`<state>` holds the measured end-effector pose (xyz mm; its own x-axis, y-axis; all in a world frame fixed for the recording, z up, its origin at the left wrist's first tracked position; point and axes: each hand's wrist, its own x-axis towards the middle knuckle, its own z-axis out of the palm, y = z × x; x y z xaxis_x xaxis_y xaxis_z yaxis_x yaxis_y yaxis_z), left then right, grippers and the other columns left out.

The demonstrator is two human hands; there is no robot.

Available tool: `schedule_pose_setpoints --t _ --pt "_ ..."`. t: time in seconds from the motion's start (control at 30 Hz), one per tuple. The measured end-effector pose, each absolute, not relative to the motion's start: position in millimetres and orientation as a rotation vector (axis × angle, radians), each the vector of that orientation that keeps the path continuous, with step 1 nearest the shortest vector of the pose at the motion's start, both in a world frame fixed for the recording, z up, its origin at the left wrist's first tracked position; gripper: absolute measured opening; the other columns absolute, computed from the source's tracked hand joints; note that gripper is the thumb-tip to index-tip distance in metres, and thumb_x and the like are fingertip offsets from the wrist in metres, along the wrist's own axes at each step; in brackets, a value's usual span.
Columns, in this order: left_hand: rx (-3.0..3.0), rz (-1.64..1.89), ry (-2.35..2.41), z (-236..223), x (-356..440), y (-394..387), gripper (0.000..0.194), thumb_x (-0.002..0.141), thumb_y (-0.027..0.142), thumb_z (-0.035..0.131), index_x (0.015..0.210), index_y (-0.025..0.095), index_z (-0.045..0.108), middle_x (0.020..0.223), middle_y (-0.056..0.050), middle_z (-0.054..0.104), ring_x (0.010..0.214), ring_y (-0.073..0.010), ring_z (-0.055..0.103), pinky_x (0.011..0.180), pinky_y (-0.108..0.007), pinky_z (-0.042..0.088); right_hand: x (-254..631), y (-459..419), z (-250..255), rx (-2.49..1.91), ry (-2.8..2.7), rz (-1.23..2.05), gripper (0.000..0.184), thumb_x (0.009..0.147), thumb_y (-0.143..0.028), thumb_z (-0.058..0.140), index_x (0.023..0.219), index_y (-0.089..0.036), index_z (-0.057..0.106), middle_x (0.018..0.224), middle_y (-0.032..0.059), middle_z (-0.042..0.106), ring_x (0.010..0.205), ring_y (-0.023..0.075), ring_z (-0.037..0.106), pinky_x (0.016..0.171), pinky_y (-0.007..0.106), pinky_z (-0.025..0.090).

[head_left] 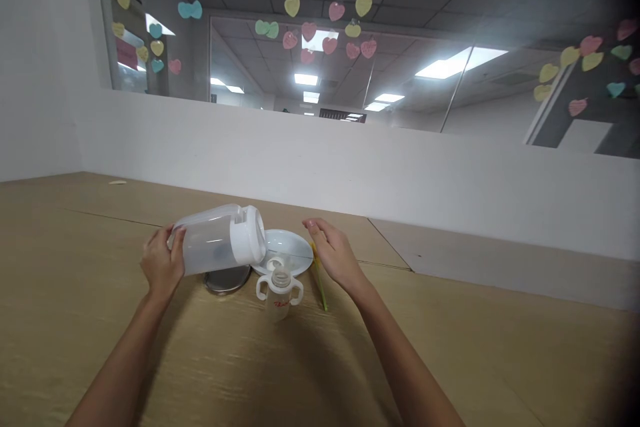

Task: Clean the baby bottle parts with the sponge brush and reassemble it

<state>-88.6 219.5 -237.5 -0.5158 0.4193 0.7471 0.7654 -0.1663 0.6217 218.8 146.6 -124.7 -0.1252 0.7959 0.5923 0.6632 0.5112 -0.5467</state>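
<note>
Two bare hands are in my head-camera view, both reaching in over a light tan wooden table [240, 373]. The left hand [163, 261] has its fingers and thumb wrapped around the base end of a large translucent plastic pitcher with a white lid [215, 239]. I see the pitcher held tipped almost onto its side, its lid pointing right, close to and a little above the mouth of a small clear bottle with two white loop handles and red lettering [277, 305]. That bottle stands upright and uncapped on the table. The right hand [333, 252] is free, fingers loosely together and slightly bent, near the right edge of a shallow white oval plate [296, 247]. On the plate, just behind the bottle, I make out a small white ring-shaped piece [275, 263]. A thin yellow-and-green stick [320, 281] lies right of the bottle, and a dark round disc with a shiny rim [227, 281] sits left of it, partly hidden by the pitcher from my angle.
</note>
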Motion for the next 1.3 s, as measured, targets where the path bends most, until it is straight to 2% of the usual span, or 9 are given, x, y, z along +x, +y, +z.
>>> schedule_pose_setpoints --t 0.17,0.33,0.9,1.3 --pt "-1.372 -1.755 -1.622 -238 -90 221 0.045 0.086 0.048 0.036 0.101 0.014 0.061 0.095 -0.013 0.065 0.097 -0.0262 0.056 0.094 -0.041 0.037 219 148 -126 -1.231 -1.858 0.169 0.042 0.090 -0.043 0.030 0.093 -0.017 0.063 0.096 0.0068 0.065 0.090 0.0178 0.058 0.081 0.029 0.041" --pt "-1.385 -1.751 -1.469 -236 -88 218 0.037 0.087 0.042 0.040 0.101 0.015 0.061 0.101 -0.012 0.065 0.100 -0.0226 0.057 0.100 -0.040 0.032 218 148 -127 -1.235 -1.868 0.171 0.044 0.090 -0.045 0.029 0.091 -0.018 0.063 0.095 0.0063 0.065 0.089 0.0173 0.058 0.079 0.027 0.040" --pt "-1.485 -1.670 -1.315 -230 -82 208 0.030 0.088 0.031 0.042 0.109 0.018 0.058 0.108 -0.008 0.064 0.110 -0.0195 0.054 0.104 -0.037 0.027 215 147 -128 -1.260 -1.919 0.138 0.044 0.091 -0.043 0.027 0.082 -0.017 0.061 0.081 0.0044 0.064 0.078 0.0159 0.055 0.073 0.026 0.039" --pt "-1.500 -1.659 -1.284 -230 -83 207 0.030 0.087 0.030 0.044 0.110 0.018 0.059 0.109 -0.008 0.064 0.111 -0.0198 0.054 0.104 -0.038 0.026 213 146 -128 -1.284 -1.960 0.122 0.045 0.091 -0.044 0.026 0.080 -0.017 0.060 0.085 0.0044 0.064 0.081 0.0161 0.055 0.075 0.027 0.038"
